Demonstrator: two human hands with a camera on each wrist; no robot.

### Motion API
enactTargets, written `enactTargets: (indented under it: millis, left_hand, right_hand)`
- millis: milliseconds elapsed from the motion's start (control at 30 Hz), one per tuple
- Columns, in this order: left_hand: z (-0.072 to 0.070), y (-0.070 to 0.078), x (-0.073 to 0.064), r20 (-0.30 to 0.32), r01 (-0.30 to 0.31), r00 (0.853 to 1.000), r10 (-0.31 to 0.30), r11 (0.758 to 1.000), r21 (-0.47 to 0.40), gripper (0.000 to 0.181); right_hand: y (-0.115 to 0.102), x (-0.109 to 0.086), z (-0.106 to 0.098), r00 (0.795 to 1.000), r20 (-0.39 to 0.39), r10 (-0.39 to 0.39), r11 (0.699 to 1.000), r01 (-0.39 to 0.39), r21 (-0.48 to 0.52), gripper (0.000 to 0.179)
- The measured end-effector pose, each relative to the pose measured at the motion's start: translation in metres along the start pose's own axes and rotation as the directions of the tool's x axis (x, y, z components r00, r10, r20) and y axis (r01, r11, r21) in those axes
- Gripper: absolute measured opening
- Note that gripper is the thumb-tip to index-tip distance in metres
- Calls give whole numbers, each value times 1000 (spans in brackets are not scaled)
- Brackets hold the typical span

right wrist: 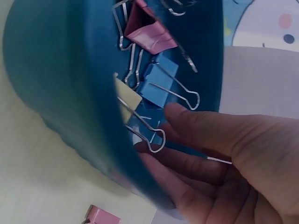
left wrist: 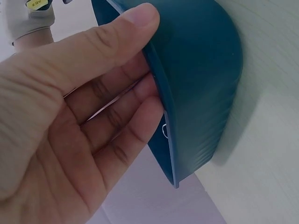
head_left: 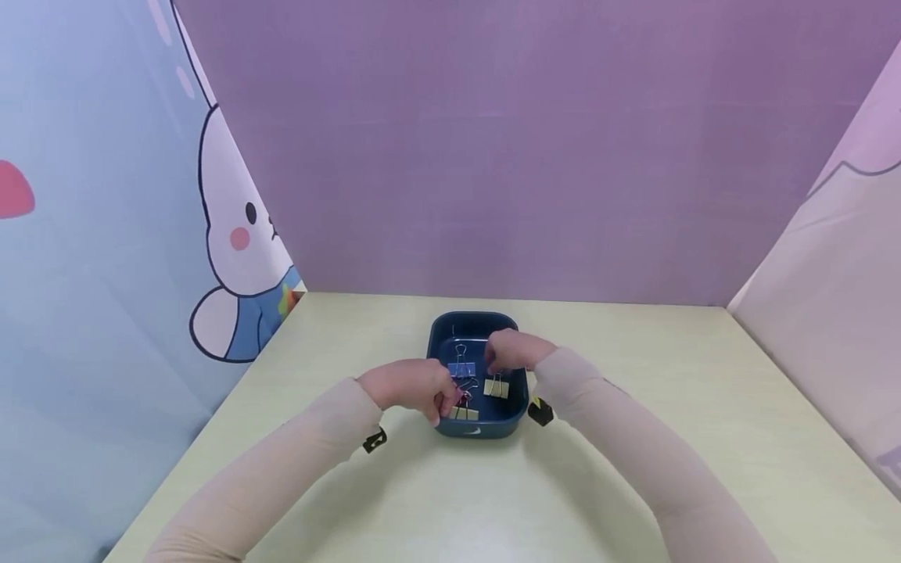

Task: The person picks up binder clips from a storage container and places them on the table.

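Observation:
My left hand (head_left: 415, 387) grips the near-left rim of a dark blue plastic basin (head_left: 486, 428). In the left wrist view its thumb lies on the outer wall and its fingers reach inside. My right hand (head_left: 514, 350) dips into the basin from the right, thumb and fingertips apart beside the wire handles of a yellow binder clip (right wrist: 128, 99). A blue binder clip (right wrist: 161, 81) lies close to that thumb. A pink binder clip (right wrist: 152, 35) sits farther along, partly hidden by my left hand in the head view. Another yellow binder clip (head_left: 464, 414) rests at the near wall.
Outside the basin, a pink binder clip (right wrist: 103, 216) lies on the pale table (head_left: 450, 500). A purple backdrop (head_left: 493, 156) rises behind the table, with a printed blue curtain (head_left: 84, 313) on the left and a pale one (head_left: 845, 313) on the right.

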State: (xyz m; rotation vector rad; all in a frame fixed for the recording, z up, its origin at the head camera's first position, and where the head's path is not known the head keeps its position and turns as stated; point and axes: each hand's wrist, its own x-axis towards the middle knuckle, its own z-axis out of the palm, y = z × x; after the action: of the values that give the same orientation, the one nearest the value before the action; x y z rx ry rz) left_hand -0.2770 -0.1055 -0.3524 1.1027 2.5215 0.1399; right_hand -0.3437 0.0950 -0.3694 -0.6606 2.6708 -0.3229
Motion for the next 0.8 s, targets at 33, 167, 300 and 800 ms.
enactTargets:
  millis: [33, 167, 300, 800]
  left_hand:
    - [0, 0, 0, -1, 0, 1000, 0, 1000, 2, 17]
    - [-2, 1, 0, -1, -3, 1000, 3, 1000, 2, 16]
    - [-3, 1, -1, 0, -6, 1000, 6, 1000, -9, 15]
    - [-1, -5, -8, -13, 25, 1000, -25, 998, -56, 16]
  right_hand:
    - [0, 1, 0, 1000, 3, 7, 1000, -7, 4, 18]
    - [0, 2, 3, 1000, 10, 23, 999, -24, 44, 12]
    - [4, 4, 5, 1000, -25, 4, 996, -1, 91, 8]
    - [57, -64, -82, 866, -498, -39, 892, 255, 374, 21]
